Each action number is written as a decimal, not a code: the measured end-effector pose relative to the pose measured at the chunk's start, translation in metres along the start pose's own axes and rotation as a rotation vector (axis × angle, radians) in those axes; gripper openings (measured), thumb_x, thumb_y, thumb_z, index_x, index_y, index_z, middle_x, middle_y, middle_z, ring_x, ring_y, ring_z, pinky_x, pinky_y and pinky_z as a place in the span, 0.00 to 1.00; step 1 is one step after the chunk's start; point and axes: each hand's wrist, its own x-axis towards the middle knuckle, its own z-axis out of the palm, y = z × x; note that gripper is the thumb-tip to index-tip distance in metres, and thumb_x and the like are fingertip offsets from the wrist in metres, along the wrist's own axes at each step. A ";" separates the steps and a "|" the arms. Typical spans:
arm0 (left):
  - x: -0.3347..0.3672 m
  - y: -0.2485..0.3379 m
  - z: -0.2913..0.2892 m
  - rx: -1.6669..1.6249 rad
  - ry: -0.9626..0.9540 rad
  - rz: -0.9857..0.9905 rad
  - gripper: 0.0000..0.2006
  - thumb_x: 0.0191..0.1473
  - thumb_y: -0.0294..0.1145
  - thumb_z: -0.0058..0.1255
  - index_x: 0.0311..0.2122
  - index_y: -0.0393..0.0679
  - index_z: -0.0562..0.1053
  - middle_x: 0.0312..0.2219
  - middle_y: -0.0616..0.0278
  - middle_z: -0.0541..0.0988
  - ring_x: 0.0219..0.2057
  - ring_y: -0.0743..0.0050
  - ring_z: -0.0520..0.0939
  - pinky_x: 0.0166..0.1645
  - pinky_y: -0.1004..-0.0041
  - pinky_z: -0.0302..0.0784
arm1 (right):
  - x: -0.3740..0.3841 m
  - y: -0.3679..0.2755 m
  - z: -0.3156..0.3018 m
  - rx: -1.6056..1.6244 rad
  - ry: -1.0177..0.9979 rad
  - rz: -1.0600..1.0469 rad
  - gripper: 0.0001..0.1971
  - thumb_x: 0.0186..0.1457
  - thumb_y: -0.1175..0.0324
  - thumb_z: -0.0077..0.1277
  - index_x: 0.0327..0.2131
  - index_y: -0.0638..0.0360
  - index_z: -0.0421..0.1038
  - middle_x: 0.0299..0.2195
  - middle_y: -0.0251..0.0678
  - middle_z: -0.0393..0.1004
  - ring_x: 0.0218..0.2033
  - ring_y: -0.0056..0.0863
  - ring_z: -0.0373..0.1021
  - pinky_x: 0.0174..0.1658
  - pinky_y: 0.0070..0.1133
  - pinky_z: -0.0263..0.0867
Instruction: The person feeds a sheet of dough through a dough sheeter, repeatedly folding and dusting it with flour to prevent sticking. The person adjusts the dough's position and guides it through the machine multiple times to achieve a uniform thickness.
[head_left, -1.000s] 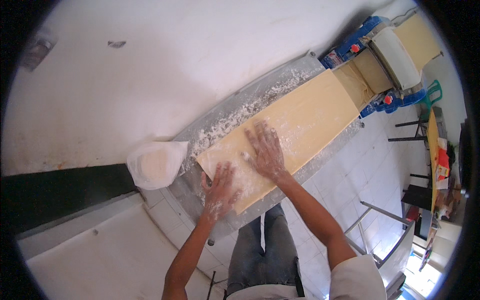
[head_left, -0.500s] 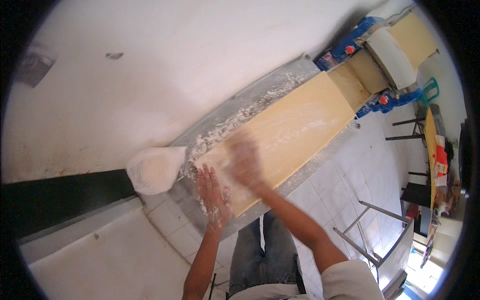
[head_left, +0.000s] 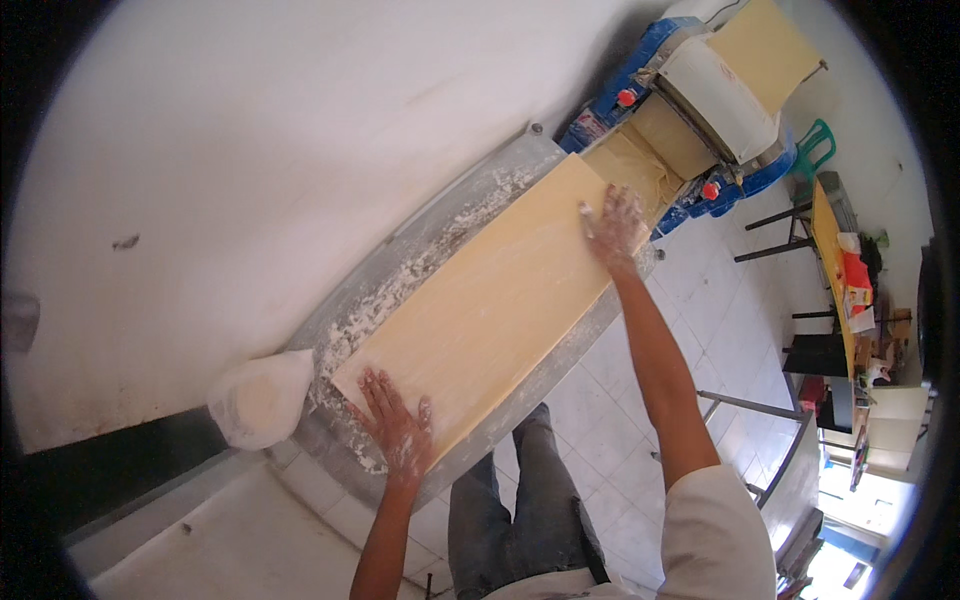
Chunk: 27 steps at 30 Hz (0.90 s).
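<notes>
A long pale-yellow sheet of dough [head_left: 490, 300] lies flat on a grey metal table [head_left: 400, 255], dusted thinly with flour. My left hand [head_left: 395, 425] rests with spread fingers on the sheet's near left end. At the far right end, by the sheet's edge, my right hand [head_left: 613, 230] is open, its fingers apart and floury. Neither hand grips anything. Beyond the right hand stands a blue and white dough roller machine [head_left: 715, 100], with more dough on its near tray and a sheet over its top.
Loose flour [head_left: 390, 300] runs along the table's wall side. A white plastic bag [head_left: 262, 400] sits at the table's left end. To the right are a metal-framed table [head_left: 790, 450], a green chair [head_left: 815, 148] and a yellow-topped table [head_left: 830, 250] on the tiled floor.
My right hand has swept from near the left hand to the sheet's far right end. The flour streaks on the dough look fainter. My left hand stays at the near end; the view has shifted.
</notes>
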 end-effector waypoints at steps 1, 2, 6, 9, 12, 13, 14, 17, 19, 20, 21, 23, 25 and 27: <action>0.002 0.006 0.001 0.000 0.006 -0.009 0.41 0.66 0.50 0.40 0.70 0.29 0.43 0.72 0.40 0.40 0.73 0.42 0.38 0.72 0.40 0.26 | -0.001 -0.013 0.006 0.144 0.048 -0.093 0.41 0.64 0.41 0.43 0.69 0.63 0.51 0.70 0.57 0.46 0.73 0.54 0.38 0.72 0.48 0.32; 0.005 0.013 0.002 0.004 0.030 -0.010 0.41 0.66 0.51 0.38 0.70 0.29 0.42 0.72 0.39 0.40 0.73 0.42 0.38 0.72 0.40 0.26 | -0.009 -0.037 0.009 0.260 0.060 -0.162 0.41 0.64 0.42 0.43 0.68 0.65 0.52 0.70 0.57 0.47 0.73 0.52 0.39 0.72 0.47 0.31; 0.029 0.055 0.008 -0.066 0.020 0.040 0.44 0.64 0.50 0.42 0.70 0.26 0.41 0.71 0.36 0.40 0.73 0.38 0.39 0.72 0.40 0.29 | -0.096 -0.121 -0.020 0.485 -0.274 -0.581 0.40 0.60 0.45 0.49 0.68 0.60 0.53 0.70 0.53 0.48 0.73 0.50 0.40 0.73 0.44 0.33; 0.051 0.096 0.015 -0.085 0.002 0.063 0.44 0.64 0.50 0.43 0.70 0.27 0.41 0.71 0.35 0.41 0.73 0.37 0.39 0.72 0.40 0.29 | -0.115 -0.103 -0.044 0.614 -0.423 -0.842 0.40 0.59 0.44 0.49 0.69 0.54 0.52 0.72 0.48 0.45 0.73 0.49 0.39 0.73 0.45 0.33; 0.072 0.138 0.019 -0.095 -0.014 0.083 0.43 0.63 0.48 0.44 0.70 0.29 0.41 0.71 0.36 0.41 0.73 0.37 0.39 0.72 0.40 0.28 | -0.060 -0.029 -0.049 0.555 -0.471 -0.723 0.40 0.59 0.43 0.49 0.70 0.50 0.52 0.73 0.45 0.42 0.73 0.48 0.39 0.72 0.48 0.33; 0.081 0.154 0.021 -0.091 -0.035 0.075 0.44 0.63 0.48 0.44 0.70 0.29 0.41 0.71 0.36 0.41 0.73 0.37 0.39 0.72 0.40 0.28 | -0.021 -0.006 -0.044 0.472 -0.428 -0.607 0.41 0.59 0.43 0.49 0.70 0.50 0.52 0.73 0.44 0.41 0.73 0.48 0.39 0.72 0.48 0.33; 0.087 0.169 0.021 -0.070 -0.130 0.031 0.44 0.63 0.48 0.45 0.71 0.29 0.41 0.71 0.36 0.41 0.73 0.37 0.39 0.72 0.40 0.28 | 0.015 0.007 -0.038 0.342 -0.316 -0.515 0.41 0.58 0.44 0.51 0.70 0.50 0.52 0.73 0.45 0.43 0.73 0.48 0.39 0.71 0.49 0.35; 0.119 0.224 0.028 -0.059 -0.029 0.141 0.43 0.63 0.51 0.44 0.69 0.27 0.46 0.71 0.38 0.43 0.73 0.40 0.41 0.73 0.41 0.29 | 0.086 0.012 -0.024 0.201 -0.160 -0.521 0.40 0.61 0.43 0.47 0.70 0.51 0.52 0.72 0.47 0.44 0.73 0.49 0.40 0.71 0.49 0.36; 0.148 0.260 0.034 -0.062 -0.081 0.173 0.43 0.63 0.52 0.43 0.70 0.28 0.45 0.71 0.39 0.43 0.73 0.42 0.41 0.73 0.41 0.29 | 0.095 -0.001 -0.019 0.223 -0.165 -0.569 0.38 0.61 0.43 0.46 0.69 0.52 0.53 0.72 0.47 0.44 0.73 0.50 0.40 0.71 0.47 0.36; 0.162 0.274 0.035 -0.044 -0.061 0.217 0.43 0.63 0.52 0.43 0.70 0.28 0.45 0.71 0.39 0.43 0.73 0.42 0.41 0.73 0.41 0.29 | 0.087 -0.007 -0.020 0.275 -0.173 -0.629 0.38 0.61 0.44 0.46 0.69 0.52 0.54 0.72 0.47 0.44 0.73 0.51 0.40 0.72 0.46 0.36; 0.175 0.282 0.035 -0.033 -0.073 0.215 0.43 0.63 0.52 0.43 0.70 0.28 0.45 0.71 0.40 0.43 0.73 0.43 0.41 0.73 0.42 0.28 | 0.077 -0.009 -0.021 0.329 -0.186 -0.680 0.37 0.62 0.45 0.46 0.69 0.52 0.55 0.72 0.48 0.44 0.72 0.51 0.41 0.72 0.46 0.36; 0.196 0.293 0.034 -0.009 -0.057 0.235 0.43 0.63 0.52 0.43 0.70 0.29 0.45 0.72 0.40 0.43 0.73 0.43 0.41 0.73 0.42 0.28 | 0.049 0.006 -0.027 0.565 -0.318 -0.765 0.36 0.62 0.45 0.46 0.69 0.53 0.55 0.72 0.49 0.45 0.72 0.53 0.41 0.72 0.44 0.36; 0.206 0.295 0.031 -0.035 -0.041 0.256 0.43 0.64 0.52 0.43 0.70 0.29 0.45 0.72 0.40 0.42 0.73 0.43 0.40 0.73 0.43 0.28 | 0.043 0.034 -0.027 0.612 -0.394 -0.785 0.37 0.63 0.45 0.44 0.69 0.53 0.54 0.71 0.51 0.44 0.72 0.54 0.42 0.73 0.44 0.36; 0.208 0.295 0.028 -0.029 -0.036 0.257 0.43 0.64 0.51 0.43 0.70 0.29 0.45 0.72 0.40 0.42 0.73 0.44 0.40 0.73 0.43 0.28 | 0.052 0.066 -0.028 0.478 -0.438 -0.751 0.37 0.64 0.44 0.42 0.70 0.53 0.51 0.71 0.52 0.44 0.72 0.55 0.42 0.72 0.45 0.35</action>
